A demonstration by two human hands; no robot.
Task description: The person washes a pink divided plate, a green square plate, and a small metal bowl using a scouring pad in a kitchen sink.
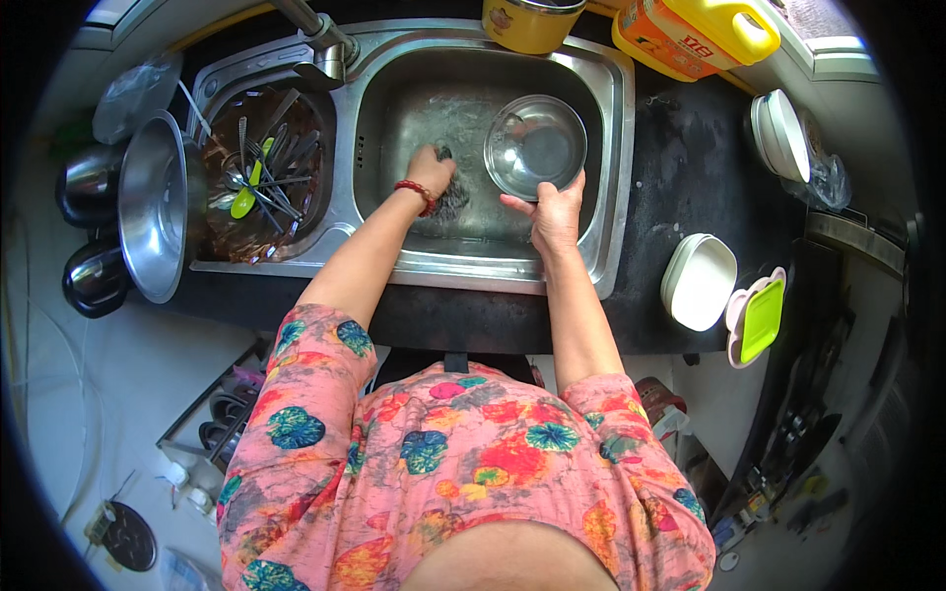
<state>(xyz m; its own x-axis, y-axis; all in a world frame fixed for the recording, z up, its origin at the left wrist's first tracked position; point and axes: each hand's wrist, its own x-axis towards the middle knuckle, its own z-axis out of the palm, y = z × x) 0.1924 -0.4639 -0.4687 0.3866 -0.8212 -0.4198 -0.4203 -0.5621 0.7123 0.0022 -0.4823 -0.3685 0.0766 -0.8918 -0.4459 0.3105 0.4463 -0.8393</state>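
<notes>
My right hand (556, 216) grips the near rim of a round stainless steel bowl (536, 146), which is tilted over the right side of the large sink basin (421, 96). Lower in that basin, my left hand (431, 170), with a red bead bracelet at the wrist, is closed around a small dark thing; what it is cannot be told. Dark, rippled water or a scourer shows beside it. Above the small left basin, several forks, spoons and chopsticks lie in a heap with a green-handled utensil (255, 179).
A steel faucet (323, 52) stands behind the basins. At the left is a large metal basin (154, 207). A yellow pot (531, 22) and yellow detergent jug (695, 37) stand behind. White bowls (702, 282) and a green-and-pink dish (762, 318) sit on the right counter.
</notes>
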